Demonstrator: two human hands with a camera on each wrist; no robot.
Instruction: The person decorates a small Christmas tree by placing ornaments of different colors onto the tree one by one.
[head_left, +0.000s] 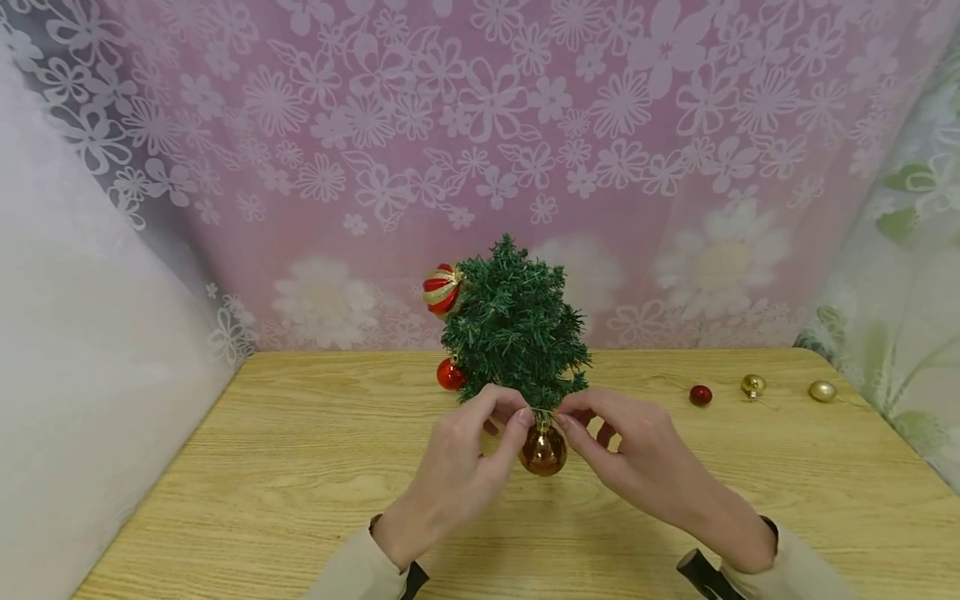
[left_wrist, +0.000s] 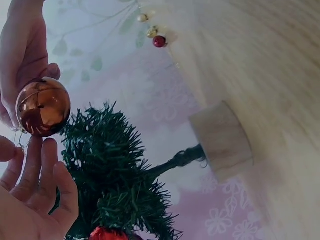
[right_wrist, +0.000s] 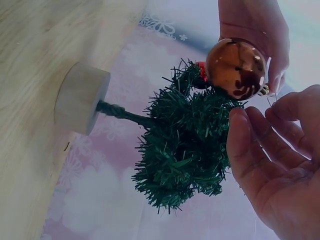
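A shiny copper-brown bauble [head_left: 543,451] hangs between my two hands, in front of the small green Christmas tree [head_left: 517,325]. My left hand [head_left: 468,467] pinches one side of the thin gold string [head_left: 543,411] above the bauble, thumb against index finger. On the other side, my right hand [head_left: 637,450] pinches the same string. In the left wrist view the bauble [left_wrist: 43,107] shows whole, its cap by the fingertips. The right wrist view has the bauble [right_wrist: 236,69] beside the tree's branches [right_wrist: 185,145].
On the tree's left side hang a red-and-gold striped bauble [head_left: 442,290] and a red bauble [head_left: 452,375]. A small dark red ball [head_left: 701,395], a gold ball [head_left: 753,386] and a pale gold ball [head_left: 822,391] lie at the table's right. The tree has a round wooden base [left_wrist: 222,141].
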